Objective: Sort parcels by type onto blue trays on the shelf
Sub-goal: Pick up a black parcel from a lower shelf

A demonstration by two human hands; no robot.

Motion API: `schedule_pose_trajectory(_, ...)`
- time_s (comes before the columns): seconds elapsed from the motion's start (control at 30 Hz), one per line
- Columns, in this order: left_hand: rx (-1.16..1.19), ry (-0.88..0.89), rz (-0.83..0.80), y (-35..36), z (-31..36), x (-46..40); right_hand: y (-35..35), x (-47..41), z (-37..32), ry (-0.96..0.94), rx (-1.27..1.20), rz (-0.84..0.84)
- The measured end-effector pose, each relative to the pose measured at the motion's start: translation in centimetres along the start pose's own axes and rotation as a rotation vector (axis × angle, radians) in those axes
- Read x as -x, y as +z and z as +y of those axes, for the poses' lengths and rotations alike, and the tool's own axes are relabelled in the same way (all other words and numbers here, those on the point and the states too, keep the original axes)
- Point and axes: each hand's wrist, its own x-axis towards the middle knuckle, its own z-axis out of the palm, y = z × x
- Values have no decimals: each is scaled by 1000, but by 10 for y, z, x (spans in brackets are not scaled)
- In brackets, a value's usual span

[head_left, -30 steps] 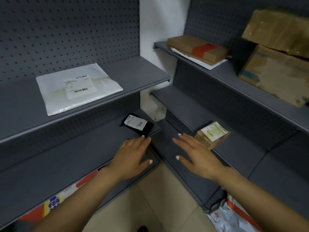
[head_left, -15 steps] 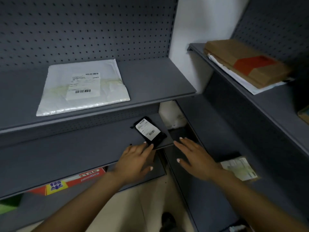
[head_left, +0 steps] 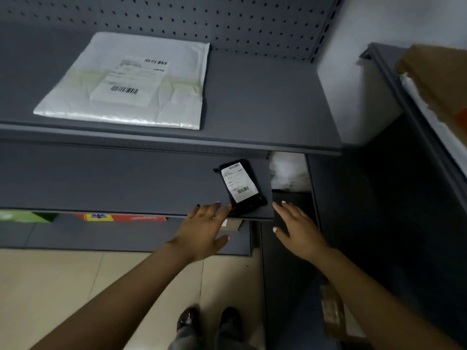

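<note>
left hand (head_left: 206,231) nearer black parcel (head_left: 241,186)

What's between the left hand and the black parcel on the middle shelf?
Nothing visible. The left hand, open, has its fingers at the near end of the black parcel, at the shelf edge.

beige tiled floor (head_left: 63,286), black shoes (head_left: 188,320) bottom centre, grey perforated back panel (head_left: 227,18), white wall (head_left: 379,46) at corner between shelf units
</note>
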Motion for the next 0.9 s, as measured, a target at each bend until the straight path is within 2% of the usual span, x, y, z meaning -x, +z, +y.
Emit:
schedule_pose_trajectory(0.33, -29, -74, -78, 73, -18, -94, 61, -95, 26, -8, 30, -46)
schedule_pose_trajectory(0.73, 96, -205, -44, 162, -49, -182, 131, -187, 67, -30, 61, -79)
schedule_pose_trajectory(0.9, 196, -230, -15, 183, -47, -184, 147, -188, 62, -89, -67, -82)
